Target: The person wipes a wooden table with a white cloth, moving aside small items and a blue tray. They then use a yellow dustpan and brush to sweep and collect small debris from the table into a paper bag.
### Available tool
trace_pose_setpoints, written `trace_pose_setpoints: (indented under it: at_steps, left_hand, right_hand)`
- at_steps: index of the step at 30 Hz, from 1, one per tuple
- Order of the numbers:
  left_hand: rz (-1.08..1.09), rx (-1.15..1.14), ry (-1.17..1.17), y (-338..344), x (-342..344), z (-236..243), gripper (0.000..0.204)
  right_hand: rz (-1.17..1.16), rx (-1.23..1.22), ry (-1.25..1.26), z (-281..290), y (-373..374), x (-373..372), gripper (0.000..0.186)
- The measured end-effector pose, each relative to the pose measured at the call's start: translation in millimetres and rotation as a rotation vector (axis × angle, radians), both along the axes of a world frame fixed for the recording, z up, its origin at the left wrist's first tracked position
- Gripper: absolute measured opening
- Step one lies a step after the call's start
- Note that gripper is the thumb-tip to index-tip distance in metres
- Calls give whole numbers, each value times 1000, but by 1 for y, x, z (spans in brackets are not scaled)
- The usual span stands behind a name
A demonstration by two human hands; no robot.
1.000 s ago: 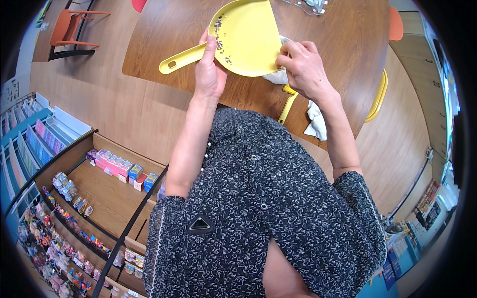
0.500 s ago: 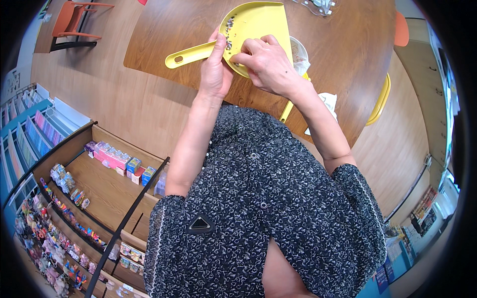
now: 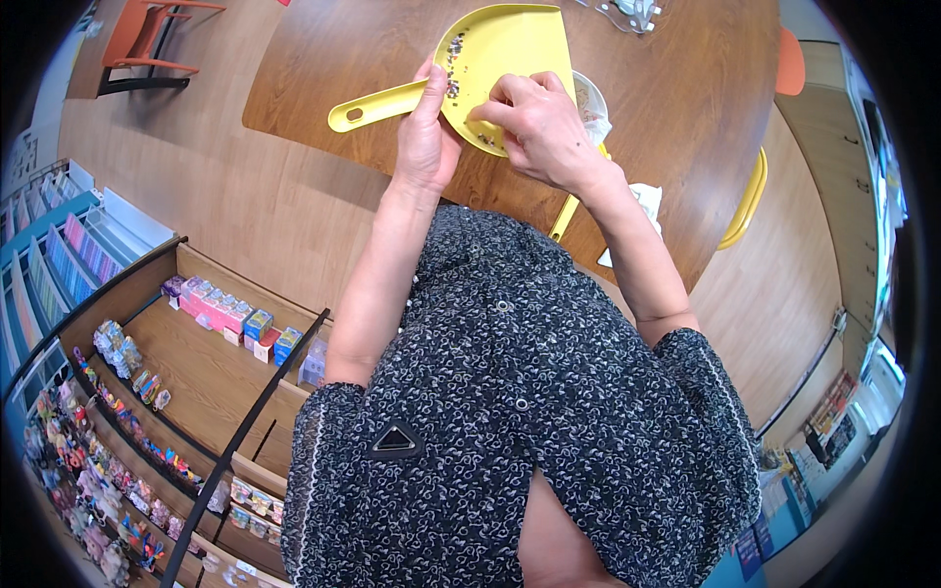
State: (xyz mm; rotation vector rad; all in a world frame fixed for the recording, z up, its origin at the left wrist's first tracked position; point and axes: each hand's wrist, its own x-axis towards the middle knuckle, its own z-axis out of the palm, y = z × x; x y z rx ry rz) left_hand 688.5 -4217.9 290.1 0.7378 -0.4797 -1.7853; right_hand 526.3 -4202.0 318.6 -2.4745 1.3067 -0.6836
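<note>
My left hand (image 3: pixel 425 145) grips a yellow dustpan (image 3: pixel 524 47) at its back edge by the handle, thumb on top, and holds it above the wooden table. Small dark and silvery bits (image 3: pixel 453 67), too tiny to name, lie along the pan's curved left side, and a few more sit at its near edge. Over the pan is my right hand (image 3: pixel 551 132), fingers bent and thumb and forefinger pinched together near its floor. Whatever may be between those fingertips is too small to see. A round, whitish container (image 3: pixel 592 106) shows partly behind my right hand.
The brown table (image 3: pixel 706 108) carries a yellow handle (image 3: pixel 564 218) near its front edge, white tissue (image 3: pixel 647 201) and a clear plastic item (image 3: pixel 632 14). An orange chair (image 3: pixel 137 44) stands left, a yellow chair (image 3: pixel 747 201) right. Shelves with small goods (image 3: pixel 221 309) are at lower left.
My right hand has shifted slightly right across the pan, uncovering some bits at its near edge. The left hand and the dustpan have stayed almost still.
</note>
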Motion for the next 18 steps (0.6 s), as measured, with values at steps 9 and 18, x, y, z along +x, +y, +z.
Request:
trace_pose_setpoints:
  at_steps: [9,18]
  left_hand:
    - [-9,6,-23,2,1,0,42]
    - [23,22,-25,3,4,-5,43]
  right_hand:
    - [31,-14,-3,2,-1,5,18]
    - [2,-30,9,6,4,-14,17]
